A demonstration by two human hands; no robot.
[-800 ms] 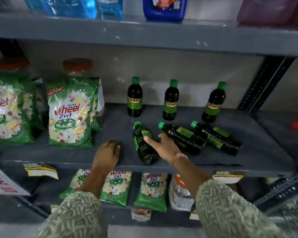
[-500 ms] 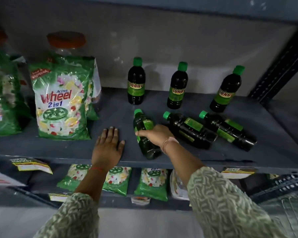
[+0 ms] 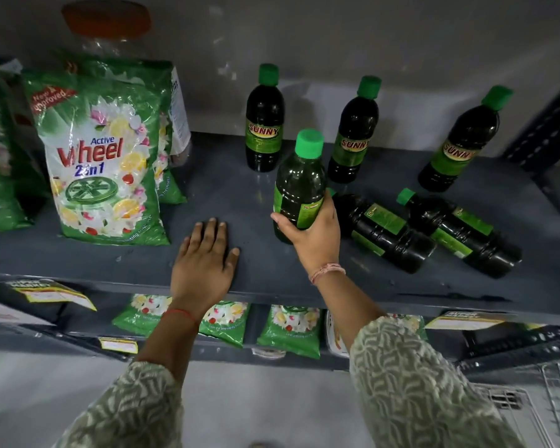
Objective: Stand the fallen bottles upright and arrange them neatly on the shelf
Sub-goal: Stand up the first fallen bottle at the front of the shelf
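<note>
My right hand (image 3: 311, 234) grips the lower body of a dark green bottle (image 3: 299, 182) with a green cap, held nearly upright at the middle of the grey shelf (image 3: 227, 202). Two more bottles lie on their sides to its right: one (image 3: 382, 231) just beside my hand, another (image 3: 459, 232) further right, caps pointing back-left. Three Sunny bottles stand upright along the back: left (image 3: 265, 124), middle (image 3: 353, 134), right (image 3: 459, 143). My left hand (image 3: 204, 260) rests flat on the shelf near its front edge, fingers apart, holding nothing.
Green Wheel detergent bags (image 3: 101, 163) stand at the shelf's left, a clear jar with an orange lid (image 3: 107, 27) behind them. More detergent packets (image 3: 288, 328) lie on the shelf below. A dark perforated upright (image 3: 543, 124) bounds the right side. A wire basket (image 3: 556, 402) sits at lower right.
My right hand closed on the leftmost fallen bottle and raised it from lying flat to nearly upright. The left hand stayed flat on the shelf. The camera moved closer.
</note>
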